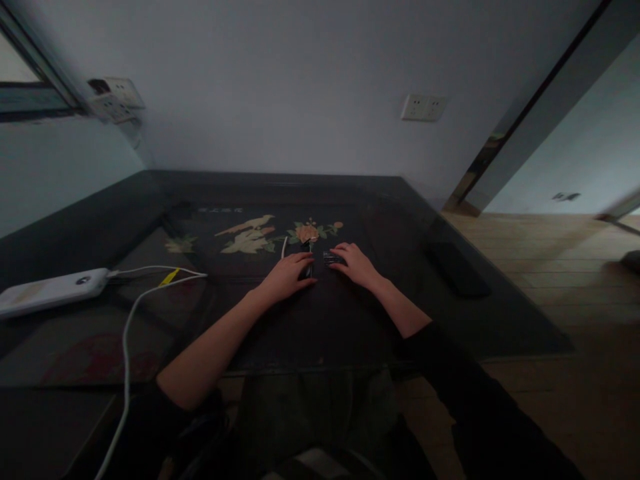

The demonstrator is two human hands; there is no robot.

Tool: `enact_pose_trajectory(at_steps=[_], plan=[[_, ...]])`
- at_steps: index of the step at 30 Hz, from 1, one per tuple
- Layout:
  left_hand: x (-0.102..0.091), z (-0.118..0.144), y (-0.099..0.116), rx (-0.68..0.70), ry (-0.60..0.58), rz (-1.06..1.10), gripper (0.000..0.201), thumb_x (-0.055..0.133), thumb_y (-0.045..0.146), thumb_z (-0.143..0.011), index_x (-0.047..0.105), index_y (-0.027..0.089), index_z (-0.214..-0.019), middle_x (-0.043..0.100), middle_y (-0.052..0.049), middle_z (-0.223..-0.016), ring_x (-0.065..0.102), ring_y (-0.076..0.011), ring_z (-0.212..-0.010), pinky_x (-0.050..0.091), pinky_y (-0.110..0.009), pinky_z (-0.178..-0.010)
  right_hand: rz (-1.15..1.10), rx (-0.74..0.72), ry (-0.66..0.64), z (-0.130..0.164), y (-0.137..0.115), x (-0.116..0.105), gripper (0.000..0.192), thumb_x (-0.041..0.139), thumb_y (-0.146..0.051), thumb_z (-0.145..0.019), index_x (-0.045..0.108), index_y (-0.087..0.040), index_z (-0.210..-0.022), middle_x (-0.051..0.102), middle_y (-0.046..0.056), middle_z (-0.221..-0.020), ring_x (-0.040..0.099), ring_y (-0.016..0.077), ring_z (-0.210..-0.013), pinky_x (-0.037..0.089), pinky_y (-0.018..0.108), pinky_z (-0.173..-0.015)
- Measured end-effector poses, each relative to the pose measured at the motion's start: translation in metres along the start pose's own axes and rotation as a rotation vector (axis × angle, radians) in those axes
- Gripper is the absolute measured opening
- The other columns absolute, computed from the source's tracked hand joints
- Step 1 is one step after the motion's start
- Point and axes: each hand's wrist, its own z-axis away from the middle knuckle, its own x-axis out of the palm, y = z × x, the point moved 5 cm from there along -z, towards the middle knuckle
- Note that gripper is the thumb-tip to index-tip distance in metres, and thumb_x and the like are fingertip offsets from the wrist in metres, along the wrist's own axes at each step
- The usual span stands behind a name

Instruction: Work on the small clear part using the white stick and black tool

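Observation:
Near the middle of the dark tabletop [350,313], my left hand [287,275] curls its thumb and fingers around a small black object [309,269] with a shiny edge. Most of that object is hidden by the hand, and its kind cannot be made out. A short white stick-like piece [285,247] pokes up just behind the left fingers. Across a narrow gap, my right hand [356,263] grips a small dark piece with pale lines [330,258] between thumb and fingers. The two held things are apart, both low over the table.
A white power strip [55,292] lies on the left, with a white cable [126,347] looping over the table's front. A flat black object [457,269] rests on the right. Inlaid flowers and a bird [250,233] decorate the tabletop. Wall sockets [423,107] are behind.

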Motion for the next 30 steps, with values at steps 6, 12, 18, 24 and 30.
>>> enact_pose_trajectory(at_steps=[6,12,18,24,30], plan=[[0.001,0.001,-0.001,0.011,0.008,-0.008,0.05,0.062,0.041,-0.087,0.057,0.015,-0.129,0.051,-0.015,-0.144,0.047,-0.028,-0.132,0.035,-0.041,-0.112,0.004,0.005,0.002,0.001,-0.002,-0.002,0.044,0.062,-0.035,-0.09,0.061,-0.016,-0.129,0.058,0.012,-0.128,0.049,0.0261,-0.115,0.043,0.041,-0.101],[0.003,0.001,-0.002,0.027,0.01,-0.017,0.054,0.062,0.042,-0.087,0.056,0.011,-0.131,0.051,-0.017,-0.143,0.047,-0.0292,-0.132,0.036,-0.042,-0.112,-0.003,-0.01,0.025,0.001,0.0,0.0,0.044,0.063,-0.033,-0.089,0.061,-0.014,-0.129,0.058,0.014,-0.127,0.05,0.0268,-0.115,0.043,0.042,-0.102],[-0.009,0.0,0.001,0.047,0.113,0.014,0.039,0.057,0.038,-0.091,0.06,0.016,-0.123,0.057,-0.014,-0.135,0.052,-0.028,-0.126,0.041,-0.044,-0.107,-0.076,-0.026,0.118,0.001,0.001,-0.006,0.035,0.065,-0.031,-0.088,0.061,-0.018,-0.12,0.056,0.013,-0.122,0.052,0.0265,-0.114,0.044,0.042,-0.098],[-0.024,0.01,0.028,0.13,0.263,0.118,0.019,0.053,0.029,-0.092,0.057,0.018,-0.077,0.064,-0.006,-0.089,0.061,-0.019,-0.087,0.048,-0.031,-0.078,-0.107,-0.076,0.235,0.02,-0.019,-0.027,0.016,0.061,-0.029,-0.089,0.051,-0.02,-0.08,0.057,0.005,-0.086,0.054,0.0198,-0.081,0.042,0.03,-0.072],[0.001,0.03,0.076,0.493,0.035,0.014,0.025,0.049,0.026,-0.092,0.052,0.019,-0.068,0.058,-0.001,-0.067,0.053,-0.0132,-0.061,0.034,-0.027,-0.056,0.081,-0.383,0.115,0.055,-0.049,-0.016,0.025,0.048,-0.011,-0.088,0.046,-0.021,-0.065,0.053,0.001,-0.064,0.045,0.0159,-0.063,0.03,0.028,-0.061]])
